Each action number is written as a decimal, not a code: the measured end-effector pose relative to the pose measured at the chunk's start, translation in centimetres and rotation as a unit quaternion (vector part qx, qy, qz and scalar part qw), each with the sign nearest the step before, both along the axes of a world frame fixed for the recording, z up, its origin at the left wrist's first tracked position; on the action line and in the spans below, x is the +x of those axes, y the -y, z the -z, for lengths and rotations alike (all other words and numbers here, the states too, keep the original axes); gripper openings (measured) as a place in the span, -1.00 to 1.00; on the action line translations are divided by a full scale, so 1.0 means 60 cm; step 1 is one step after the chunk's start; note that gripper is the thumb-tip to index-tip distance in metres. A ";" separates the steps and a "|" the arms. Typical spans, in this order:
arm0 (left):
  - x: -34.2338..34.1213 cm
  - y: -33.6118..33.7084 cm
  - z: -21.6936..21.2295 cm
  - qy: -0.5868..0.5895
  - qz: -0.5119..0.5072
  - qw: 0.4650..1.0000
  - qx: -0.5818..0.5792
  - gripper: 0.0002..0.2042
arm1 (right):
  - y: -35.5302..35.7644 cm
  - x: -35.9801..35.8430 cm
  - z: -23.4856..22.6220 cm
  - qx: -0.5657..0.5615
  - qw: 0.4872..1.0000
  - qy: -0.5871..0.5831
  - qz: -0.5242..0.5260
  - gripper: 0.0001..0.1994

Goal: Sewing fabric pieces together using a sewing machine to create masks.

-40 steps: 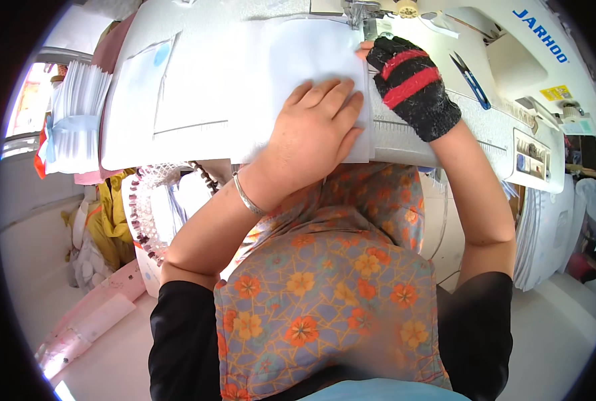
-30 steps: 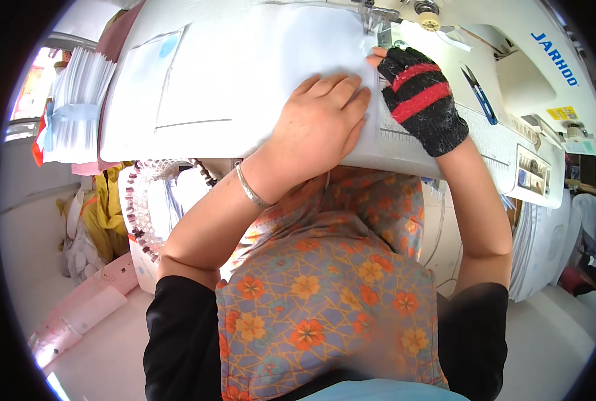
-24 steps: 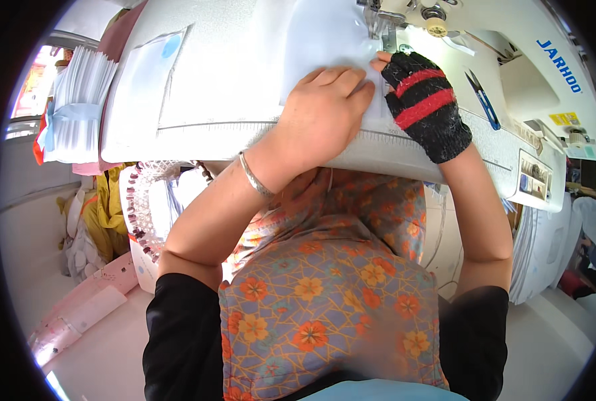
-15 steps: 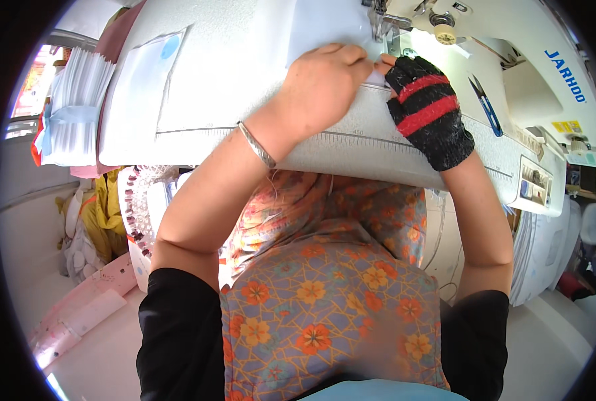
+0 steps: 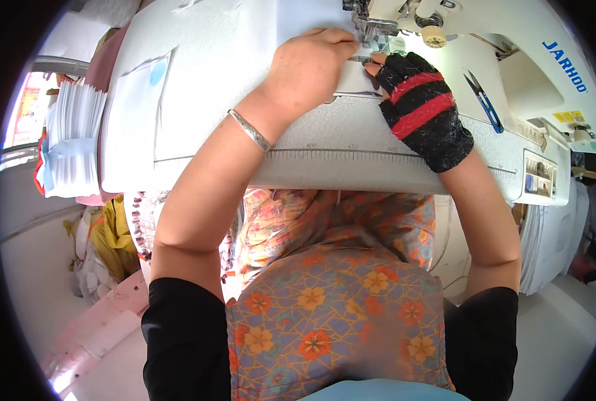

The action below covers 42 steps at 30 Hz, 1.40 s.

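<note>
White fabric [image 5: 305, 17] lies flat on the sewing machine bed, running up to the presser foot [image 5: 381, 28]. My left hand [image 5: 308, 72], bare with a silver bangle at the wrist, rests over the fabric. Its fingers are bent and pressed together at the fabric's edge, just left of the foot. My right hand [image 5: 419, 107] wears a black fingerless glove with red stripes. Thumb and forefinger come together at the near edge of the fabric, just in front of the foot. The glove and knuckles partly hide both grips.
Blue-handled thread snips [image 5: 484, 101] lie right of my glove, under the machine arm [image 5: 545, 60]. A flat white piece with a blue dot [image 5: 134, 100] is on the left. Beyond it stands a tied stack of white pieces [image 5: 77, 120]. A small compartment tray [image 5: 540, 175] sits at the right front.
The whole view has shifted a little. My left hand has slid slightly left, away from the gloved one, and the fabric's near edge now shows between them. Both hands stay by the foot.
</note>
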<state>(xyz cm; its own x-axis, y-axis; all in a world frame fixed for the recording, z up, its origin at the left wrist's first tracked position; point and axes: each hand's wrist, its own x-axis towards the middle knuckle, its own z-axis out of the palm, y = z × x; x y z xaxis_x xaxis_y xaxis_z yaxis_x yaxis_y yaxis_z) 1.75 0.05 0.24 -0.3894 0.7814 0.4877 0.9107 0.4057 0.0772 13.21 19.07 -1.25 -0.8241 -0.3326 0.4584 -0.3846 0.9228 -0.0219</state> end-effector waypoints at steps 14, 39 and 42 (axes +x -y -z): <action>0.000 -0.004 -0.011 0.021 0.014 1.000 -0.011 -0.68 | 0.002 0.005 0.000 -0.027 1.000 0.000 0.007 -0.56; 0.085 0.035 -0.017 0.017 0.001 0.998 -0.065 -0.51 | -0.001 0.016 0.009 -0.059 0.998 -0.016 -0.026 -0.64; 0.089 0.032 -0.022 0.023 -0.004 0.998 -0.064 -0.54 | 0.000 0.015 0.005 -0.043 0.999 -0.014 -0.020 -0.63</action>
